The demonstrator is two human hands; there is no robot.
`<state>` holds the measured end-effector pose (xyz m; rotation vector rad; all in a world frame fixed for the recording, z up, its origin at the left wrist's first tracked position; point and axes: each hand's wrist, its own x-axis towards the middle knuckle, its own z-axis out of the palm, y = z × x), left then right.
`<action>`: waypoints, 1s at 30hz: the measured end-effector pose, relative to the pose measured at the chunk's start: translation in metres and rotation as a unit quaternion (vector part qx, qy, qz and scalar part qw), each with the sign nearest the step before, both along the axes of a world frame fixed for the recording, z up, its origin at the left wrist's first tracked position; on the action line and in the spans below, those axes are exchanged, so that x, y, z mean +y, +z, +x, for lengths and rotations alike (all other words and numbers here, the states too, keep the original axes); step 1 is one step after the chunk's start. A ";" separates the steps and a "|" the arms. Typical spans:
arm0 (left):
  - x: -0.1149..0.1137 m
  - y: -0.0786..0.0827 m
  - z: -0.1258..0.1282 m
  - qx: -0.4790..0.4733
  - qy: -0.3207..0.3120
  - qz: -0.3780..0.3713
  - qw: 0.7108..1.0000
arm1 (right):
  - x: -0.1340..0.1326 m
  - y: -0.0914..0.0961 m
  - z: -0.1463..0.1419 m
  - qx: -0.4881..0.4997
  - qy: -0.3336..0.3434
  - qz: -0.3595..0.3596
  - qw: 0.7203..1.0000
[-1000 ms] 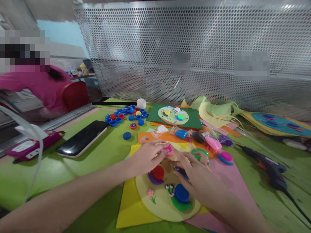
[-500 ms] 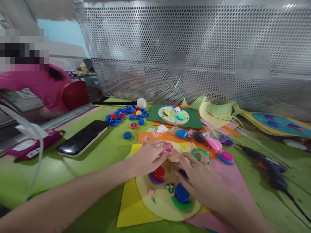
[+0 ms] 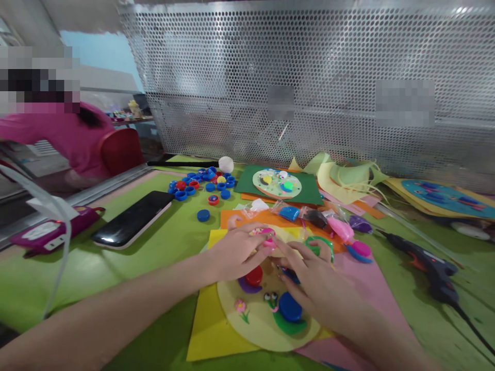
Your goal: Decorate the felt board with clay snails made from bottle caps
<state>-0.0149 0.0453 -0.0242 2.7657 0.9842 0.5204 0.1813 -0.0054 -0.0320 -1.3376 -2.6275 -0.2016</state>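
A pale yellow paper disc (image 3: 253, 334) lies on a yellow sheet (image 3: 204, 330) in front of me. At its far side, my left hand (image 3: 235, 252) has thumb and fingertips closed around a small piece of pink clay (image 3: 267, 235). My right hand (image 3: 315, 278) reaches in from the other side, fingers stretched and apart, its index fingertip at the clay. On the disc are a red bottle cap (image 3: 253, 276) on purple clay, a blue bottle cap (image 3: 290, 307) on a green clay body with eyes, and a pink clay flower (image 3: 240, 306). My right hand partly hides another dark blue piece.
Several bottle caps (image 3: 185, 191) and a phone (image 3: 133, 219) lie to the left. Bagged clay (image 3: 340, 229) and a decorated disc on green card (image 3: 242, 184) sit beyond my hands. A glue gun (image 3: 425, 265) rests at right. A person in pink (image 3: 73, 139) sits far left.
Both hands stay almost in place at the pink clay. My left fingers have shifted slightly, and more of the pink shows between them.
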 end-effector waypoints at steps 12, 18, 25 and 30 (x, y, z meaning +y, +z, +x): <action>-0.001 0.001 0.000 0.006 -0.001 0.001 1.000 | 0.000 -0.001 -0.002 0.008 0.009 -0.027 1.000; 0.001 0.002 -0.001 0.008 -0.001 0.005 1.000 | -0.002 0.002 -0.001 0.001 0.014 -0.019 1.000; 0.003 0.000 -0.004 -0.017 0.014 0.001 1.000 | 0.006 0.009 0.019 0.019 -0.034 0.047 0.998; 0.003 0.002 -0.007 -0.051 0.017 -0.005 0.999 | 0.030 -0.002 0.057 0.046 -0.124 0.100 0.986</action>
